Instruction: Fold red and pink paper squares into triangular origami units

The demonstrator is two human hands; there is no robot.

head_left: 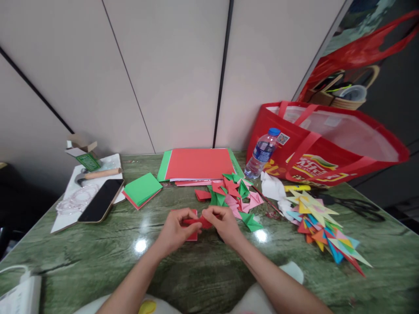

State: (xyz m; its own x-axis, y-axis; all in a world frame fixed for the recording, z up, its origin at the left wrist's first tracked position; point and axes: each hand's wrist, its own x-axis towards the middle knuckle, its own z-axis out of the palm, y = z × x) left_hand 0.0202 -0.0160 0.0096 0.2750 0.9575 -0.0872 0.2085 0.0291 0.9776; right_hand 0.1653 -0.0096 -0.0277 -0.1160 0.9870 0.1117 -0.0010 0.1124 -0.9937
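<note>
Centrally, one red paper piece (205, 222), small and partly folded, held above the green table (124, 248) close to its near side. Left hand (176, 230): thumb and fingers closed in a pinch on the piece's left part. Right hand (225, 224): likewise pinched, gripping its right part; the exact crease is hidden by the fingers. Beneath and beside the left hand: a flat red sheet (192, 237), apparently unfolded. Finished, by appearance: a loose heap of folded pieces (231, 188) in red, green and pink, just beyond the right hand, with one green folded piece (251, 221) at its near edge. In hand, judged incomplete: the single red one. Remaining, by appearance: a small green-and-red paper stack (143, 188) to the left, squares still flat; behind, larger red and green sheets (200, 163), uncut as far as can be seen. To the right: a cluster of many-coloured pointed pieces (322, 226), whether joined or merely heaped cannot be told; near it, black scissors (363, 205), lying unheld.
</note>
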